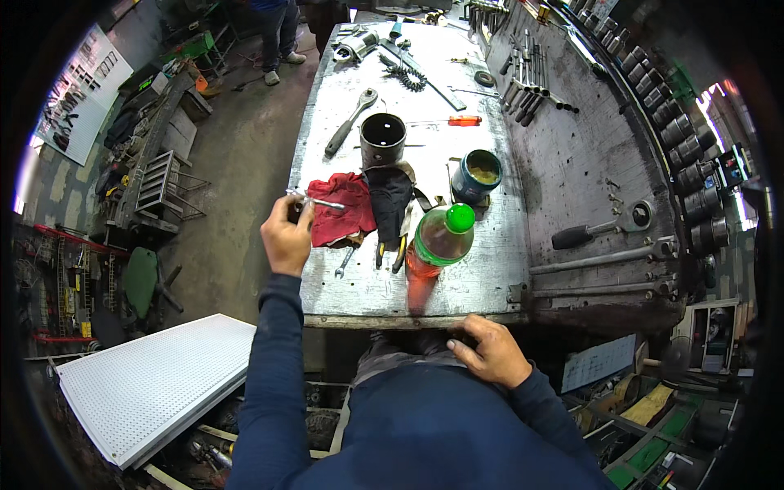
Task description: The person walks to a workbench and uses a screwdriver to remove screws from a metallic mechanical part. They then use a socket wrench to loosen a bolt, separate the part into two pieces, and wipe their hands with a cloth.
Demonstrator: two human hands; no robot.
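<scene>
A slim silver wrench (pixel 328 202) is pinched between the thumb and fingers of my left hand (pixel 286 237), held above the left part of a crumpled red cloth (pixel 343 216). Below the cloth lies a small open-end wrench (pixel 344 263). My right hand (pixel 490 351) rests near my lap by the table's front edge, its fingers loosely bent, thumb apart, nothing in it. Nearest to it on the table stands a clear bottle (pixel 437 245) with a green cap and reddish contents. Beside the cloth are a black cloth or glove (pixel 387 200) and yellow-and-black tool handles (pixel 390 255).
On the worn table (pixel 359 294) stand a dark metal cylinder (pixel 382 151) and an open tub of yellowish paste (pixel 475 178). Farther back lie a ratchet (pixel 351 122) and an orange-handled screwdriver (pixel 464 121). A tool panel (pixel 588 155) rises at right; a white perforated board (pixel 155 384) is at lower left.
</scene>
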